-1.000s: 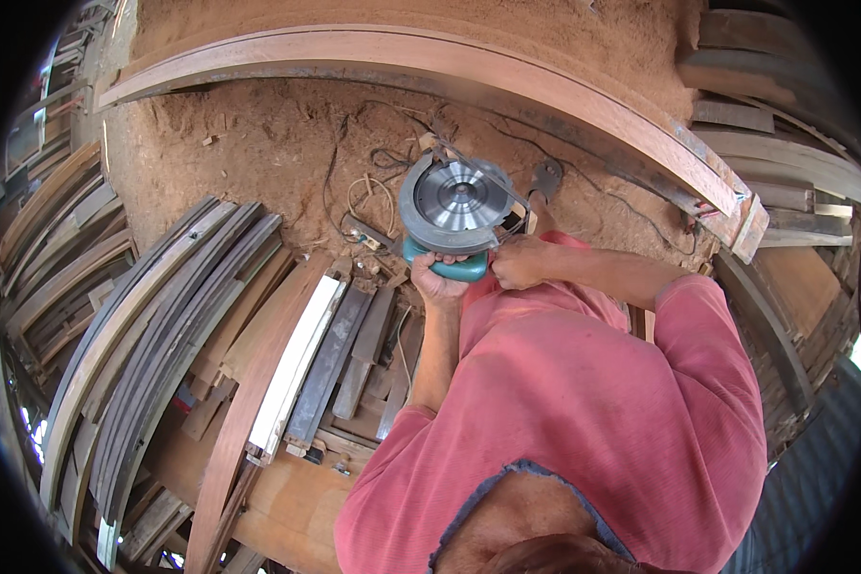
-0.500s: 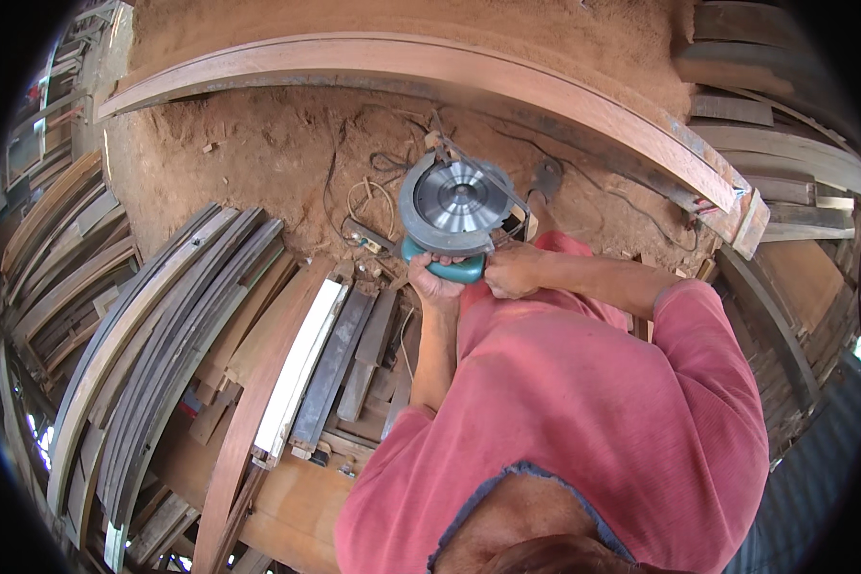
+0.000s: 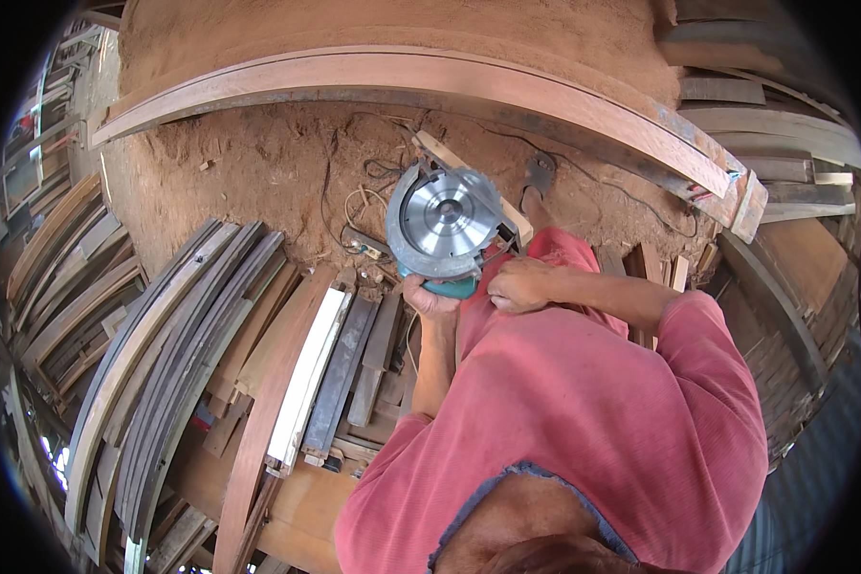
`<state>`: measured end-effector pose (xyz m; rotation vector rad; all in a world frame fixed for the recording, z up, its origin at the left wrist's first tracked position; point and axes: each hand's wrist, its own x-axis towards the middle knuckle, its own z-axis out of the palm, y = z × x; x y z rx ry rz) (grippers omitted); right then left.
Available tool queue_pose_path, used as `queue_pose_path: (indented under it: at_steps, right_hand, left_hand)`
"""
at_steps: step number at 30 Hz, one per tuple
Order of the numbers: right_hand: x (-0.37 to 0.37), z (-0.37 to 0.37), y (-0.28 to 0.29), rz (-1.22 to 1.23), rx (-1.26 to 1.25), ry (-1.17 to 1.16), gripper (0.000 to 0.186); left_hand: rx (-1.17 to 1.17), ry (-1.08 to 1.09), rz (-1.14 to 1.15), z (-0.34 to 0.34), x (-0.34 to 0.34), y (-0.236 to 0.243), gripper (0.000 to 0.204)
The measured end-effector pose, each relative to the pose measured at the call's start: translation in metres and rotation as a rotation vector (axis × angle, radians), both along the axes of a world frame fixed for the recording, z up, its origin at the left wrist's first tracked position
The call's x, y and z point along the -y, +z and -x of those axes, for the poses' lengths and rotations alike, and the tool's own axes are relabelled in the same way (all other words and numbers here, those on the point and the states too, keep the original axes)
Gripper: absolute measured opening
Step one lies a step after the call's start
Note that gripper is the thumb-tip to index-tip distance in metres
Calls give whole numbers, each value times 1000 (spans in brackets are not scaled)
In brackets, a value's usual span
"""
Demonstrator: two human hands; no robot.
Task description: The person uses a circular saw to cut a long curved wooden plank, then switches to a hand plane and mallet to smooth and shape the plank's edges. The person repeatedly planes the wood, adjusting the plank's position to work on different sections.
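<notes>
A circular saw point(image 3: 448, 215) with a teal body is held up in front of my pink shirt. Its round steel blade and grey guard face upward. My left hand point(image 3: 429, 297) is closed around the teal housing on the lower left side. My right hand point(image 3: 519, 285), fingers curled, rests against the clothing just right of the saw, a little apart from it. Whether anything is inside those fingers is hidden. A pale wood strip point(image 3: 517, 222) shows along the saw's right edge, partly behind it.
A long curved timber beam point(image 3: 402, 69) spans the sawdust-covered ground point(image 3: 249, 182) beyond the saw. Dark cables point(image 3: 631, 203) trail over the dirt. Stacked curved planks point(image 3: 177, 354) stand at the left, with a bright white board point(image 3: 311, 373) nearer. More planks point(image 3: 775, 143) lie at the right.
The saw has shifted slightly left and turned, its blade facing up more fully. My right hand has drawn away from the teal housing, toward the right and nearer to me.
</notes>
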<state>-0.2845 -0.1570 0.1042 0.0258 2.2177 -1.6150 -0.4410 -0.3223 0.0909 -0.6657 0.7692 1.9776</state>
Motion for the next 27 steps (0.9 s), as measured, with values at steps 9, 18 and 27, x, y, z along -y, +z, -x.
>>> queue_pose_path:
  at_steps: [9, 18, 27]
  right_hand:
    - [-4, -29, 16, 75, 30, -67, 24]
    - [-24, 11, -20, -158, 1, 238, 26]
    - [-17, -12, 3, 17, -33, -78, 26]
  left_hand:
    - [9, -23, 67, -17, -14, 42, 64]
    - [-24, -52, -4, -12, -14, -5, 8]
    - [-39, -13, -17, -9, -18, -13, 13]
